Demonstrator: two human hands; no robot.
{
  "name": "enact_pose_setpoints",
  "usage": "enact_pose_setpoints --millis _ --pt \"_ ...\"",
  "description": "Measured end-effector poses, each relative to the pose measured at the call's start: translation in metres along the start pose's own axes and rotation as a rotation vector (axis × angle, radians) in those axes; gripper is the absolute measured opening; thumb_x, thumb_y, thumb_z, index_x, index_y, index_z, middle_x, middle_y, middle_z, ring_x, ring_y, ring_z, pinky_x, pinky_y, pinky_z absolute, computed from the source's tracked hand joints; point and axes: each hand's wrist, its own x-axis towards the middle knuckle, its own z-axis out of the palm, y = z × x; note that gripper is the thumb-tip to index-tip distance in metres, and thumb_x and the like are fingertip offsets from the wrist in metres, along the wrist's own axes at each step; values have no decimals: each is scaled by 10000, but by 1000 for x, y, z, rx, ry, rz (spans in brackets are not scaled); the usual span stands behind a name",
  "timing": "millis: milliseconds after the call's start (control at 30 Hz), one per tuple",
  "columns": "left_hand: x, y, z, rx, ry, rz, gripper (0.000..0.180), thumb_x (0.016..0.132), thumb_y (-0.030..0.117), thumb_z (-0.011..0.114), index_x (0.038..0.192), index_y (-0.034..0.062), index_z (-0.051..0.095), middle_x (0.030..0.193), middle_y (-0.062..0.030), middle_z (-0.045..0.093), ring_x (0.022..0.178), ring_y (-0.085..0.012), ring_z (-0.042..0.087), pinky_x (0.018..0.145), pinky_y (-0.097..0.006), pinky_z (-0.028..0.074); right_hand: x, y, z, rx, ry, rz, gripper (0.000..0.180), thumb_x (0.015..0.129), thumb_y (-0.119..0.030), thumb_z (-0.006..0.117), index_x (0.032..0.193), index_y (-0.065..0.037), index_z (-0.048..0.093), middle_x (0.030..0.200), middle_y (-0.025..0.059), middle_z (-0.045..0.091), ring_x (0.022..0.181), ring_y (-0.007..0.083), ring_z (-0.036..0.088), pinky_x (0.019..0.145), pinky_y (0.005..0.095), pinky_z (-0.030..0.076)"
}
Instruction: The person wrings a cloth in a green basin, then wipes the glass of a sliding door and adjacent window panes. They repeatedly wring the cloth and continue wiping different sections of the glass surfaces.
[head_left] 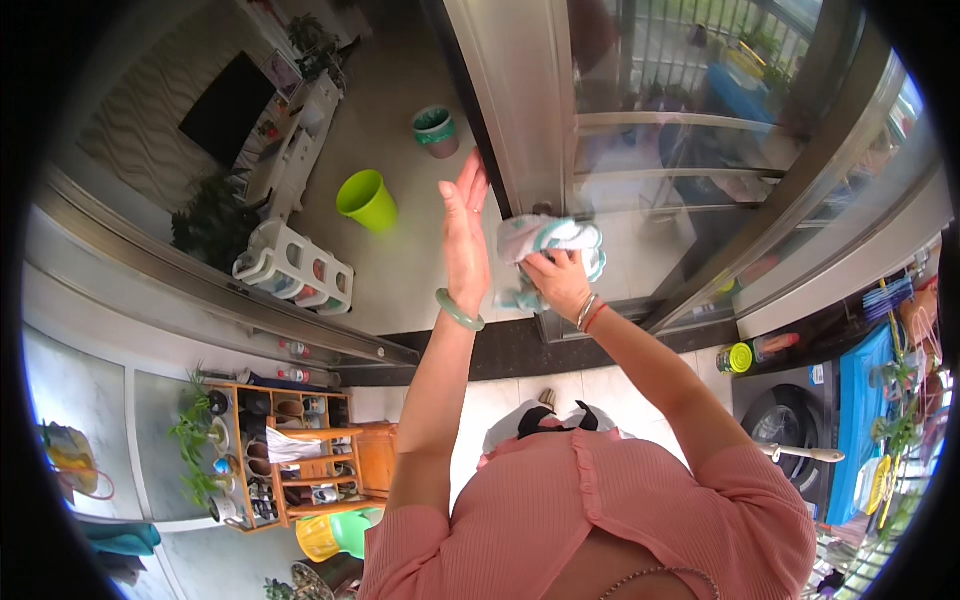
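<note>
My right hand (560,285) presses a white cloth with teal edging (545,238) against the lower part of a glass sliding door (650,230), close to its metal frame (515,110). The cloth is bunched under my fingers and hangs a little below them. My left hand (466,235) is raised with its fingers stretched out, resting along the dark edge of that same frame. Nothing is in it. A green bangle (460,310) circles my left wrist.
Through the doorway stand a lime-green bin (368,200), a lined bin (435,132) and a white plastic rack (293,268). A wooden shoe rack (300,450) is at the lower left. To the right is a washing machine (790,415). A dark threshold (500,350) crosses the floor.
</note>
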Motion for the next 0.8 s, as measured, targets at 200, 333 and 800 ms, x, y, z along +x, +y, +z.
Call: enact_pose_setpoints --millis 200,333,800 --pt "-68 -32 -29 254 130 -230 722 1033 560 328 1456 -18 418 1502 -143 441 1425 -221 348 1201 -373 194 -98 -27 44 273 -263 215 343 675 -38 621 1002 -112 693 1124 26 611 1079 290 506 922 459 407" --pt "-115 -77 -63 410 172 -320 623 1036 502 419 1430 24 482 1444 -81 513 1362 -173 420 1148 -306 287 -94 -31 61 628 -159 493 461 667 95 498 1071 -34 678 1165 133 660 1049 350 538 940 441 434" --pt "-158 92 -121 6 810 212 683 1057 375 449 1591 120 108 1492 -94 393 1316 -179 394 1107 -311 308 173 -206 -58 1367 -230 -99 379 842 -24 652 1215 -1 585 1296 110 591 1125 259 579 949 339 455"
